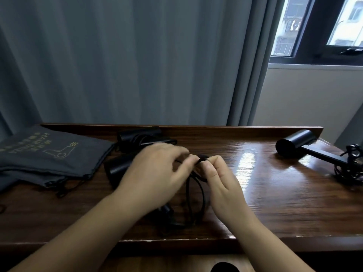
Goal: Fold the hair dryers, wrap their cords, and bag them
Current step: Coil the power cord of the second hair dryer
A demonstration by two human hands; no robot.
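on the glossy wooden table [255, 173], near its middle, both hands meet over a thin black cord [196, 195]. the left hand [157, 173] and the right hand [222, 179] each pinch the cord with curled fingertips at the same small loop, and below them the cord hangs in long round loops down to a black plug [167, 210] lying near the front edge. three black hair dryers are visible, all matte and with a tube shape: one [117, 167] is partly hidden under the left hand, one [139, 137] lies at the far edge with its cord already bundled against it, and one [298, 144] lies well apart at the right, unfolded in a t shape, with a loose tangle of cord [351, 167] at the end of its handle. at the left, dark grey cloth drawstring bags [49, 154] lie flat in a stack; i cannot count them exactly. the top bag has a printed gold dryer drawing.
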